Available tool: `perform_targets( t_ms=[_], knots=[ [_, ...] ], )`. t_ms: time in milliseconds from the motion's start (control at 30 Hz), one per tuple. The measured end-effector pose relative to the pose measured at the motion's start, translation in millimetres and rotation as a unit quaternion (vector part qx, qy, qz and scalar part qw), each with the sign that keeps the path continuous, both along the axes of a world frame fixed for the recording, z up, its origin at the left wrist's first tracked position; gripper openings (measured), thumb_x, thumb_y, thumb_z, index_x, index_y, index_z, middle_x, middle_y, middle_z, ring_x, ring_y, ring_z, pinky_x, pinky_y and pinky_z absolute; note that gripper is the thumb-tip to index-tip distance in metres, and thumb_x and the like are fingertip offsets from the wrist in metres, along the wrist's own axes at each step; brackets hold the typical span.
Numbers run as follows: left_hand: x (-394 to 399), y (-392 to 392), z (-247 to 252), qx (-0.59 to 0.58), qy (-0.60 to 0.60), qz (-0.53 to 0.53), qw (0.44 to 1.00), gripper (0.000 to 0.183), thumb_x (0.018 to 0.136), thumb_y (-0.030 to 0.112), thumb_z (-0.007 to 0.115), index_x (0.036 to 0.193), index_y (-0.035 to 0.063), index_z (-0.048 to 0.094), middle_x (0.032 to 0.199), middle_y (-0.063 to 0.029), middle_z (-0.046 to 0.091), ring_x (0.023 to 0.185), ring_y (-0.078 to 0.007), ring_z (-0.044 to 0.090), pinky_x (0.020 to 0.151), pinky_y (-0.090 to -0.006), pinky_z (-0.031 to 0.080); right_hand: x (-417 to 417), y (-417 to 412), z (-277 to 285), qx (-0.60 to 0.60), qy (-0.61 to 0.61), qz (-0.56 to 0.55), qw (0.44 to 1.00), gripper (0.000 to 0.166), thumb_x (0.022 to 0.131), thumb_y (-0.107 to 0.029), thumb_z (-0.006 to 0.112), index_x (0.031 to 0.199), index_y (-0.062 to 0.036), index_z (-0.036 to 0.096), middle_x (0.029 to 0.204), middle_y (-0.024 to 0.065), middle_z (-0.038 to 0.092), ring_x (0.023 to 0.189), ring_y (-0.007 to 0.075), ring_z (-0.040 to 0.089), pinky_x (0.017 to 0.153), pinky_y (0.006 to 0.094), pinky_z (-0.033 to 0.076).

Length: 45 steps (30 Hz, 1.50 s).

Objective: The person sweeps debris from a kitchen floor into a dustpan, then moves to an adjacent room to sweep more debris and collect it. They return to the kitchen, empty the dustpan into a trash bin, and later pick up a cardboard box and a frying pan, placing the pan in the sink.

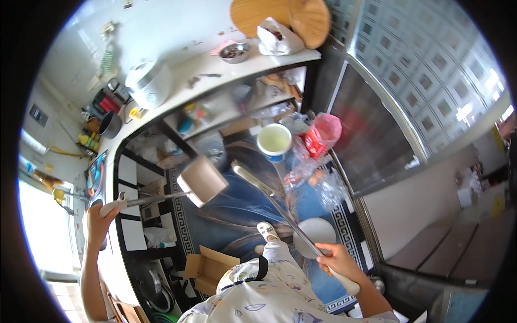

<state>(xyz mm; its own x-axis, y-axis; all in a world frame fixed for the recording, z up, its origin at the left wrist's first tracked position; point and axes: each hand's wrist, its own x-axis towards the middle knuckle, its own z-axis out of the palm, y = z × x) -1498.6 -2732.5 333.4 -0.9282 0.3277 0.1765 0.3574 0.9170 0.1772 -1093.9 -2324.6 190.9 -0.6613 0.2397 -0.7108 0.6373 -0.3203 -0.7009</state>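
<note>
My left hand (pixel 99 222) grips the pale handle of a long-handled dustpan (pixel 203 181), whose metal shaft runs right to a boxy beige pan held over the blue patterned floor mat (pixel 238 202). My right hand (pixel 337 260) is closed around the lower handle of a broom (pixel 254 177) with a metal shaft. The broom's pale head points up and left, to the right of the pan and apart from it. Whether the head touches the mat I cannot tell. A white round lid or disc (pixel 315 237) lies under the broom's shaft.
A white bucket (pixel 274 141), a red plastic bag (pixel 323 135) and crumpled clear plastic (pixel 329 187) stand or lie ahead. An open cardboard box (pixel 210 268) is by my legs. The counter (pixel 181 87) curves along the left and far side, bearing a rice cooker (pixel 148 84) and metal bowl (pixel 235 52).
</note>
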Motion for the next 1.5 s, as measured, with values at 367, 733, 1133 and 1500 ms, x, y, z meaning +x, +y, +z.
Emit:
perform_targets(
  t_ms=[367,733,1133,1500],
  knots=[
    [106.3,112.3,-11.9,0.012,-0.103,-0.175,0.979,0.026,0.067,0.022,0.077,0.071,-0.0019,0.067,0.054,-0.0123,0.058,0.046,-0.0171,0.053,0.047,-0.0319,0.04,190.6,-32.8,85.4,0.125,-0.144,-0.141,0.972,0.028,0.086,-0.004,0.048,0.112,0.0014,0.056,0.072,0.0115,0.059,0.054,0.0127,0.056,0.047,0.0268,0.048],
    [274.5,316.8,11.1,0.006,-0.11,-0.408,0.906,0.032,0.065,0.026,0.083,0.065,-0.0006,0.064,0.049,-0.0118,0.053,0.042,-0.018,0.05,0.044,-0.0306,0.04,376.9,64.8,25.1,0.019,-0.107,-0.349,0.931,0.012,0.081,-0.002,0.049,0.08,0.0045,0.06,0.067,0.01,0.057,0.049,0.0123,0.053,0.043,0.0251,0.043],
    [465.0,544.1,-43.4,-0.068,-0.138,-0.427,0.891,0.041,0.073,0.046,0.071,0.073,0.0056,0.067,0.068,-0.0179,0.063,0.064,-0.0349,0.062,0.058,-0.0418,0.049,471.8,312.7,24.4,0.01,0.275,-0.372,0.887,0.027,0.084,-0.02,0.051,0.104,-0.0029,0.053,0.081,0.0109,0.061,0.067,0.0181,0.062,0.054,0.0255,0.047],
    [525.5,734.8,-120.8,-0.019,-0.252,-0.5,0.828,0.039,0.081,0.042,0.063,0.081,0.0027,0.064,0.08,-0.0211,0.063,0.078,-0.0388,0.061,0.067,-0.0431,0.048,391.0,497.3,69.9,0.443,0.04,-0.251,0.86,0.028,0.084,-0.027,0.067,0.081,-0.0009,0.056,0.055,0.0003,0.049,0.047,0.0094,0.051,0.041,0.0235,0.039]
  ],
)
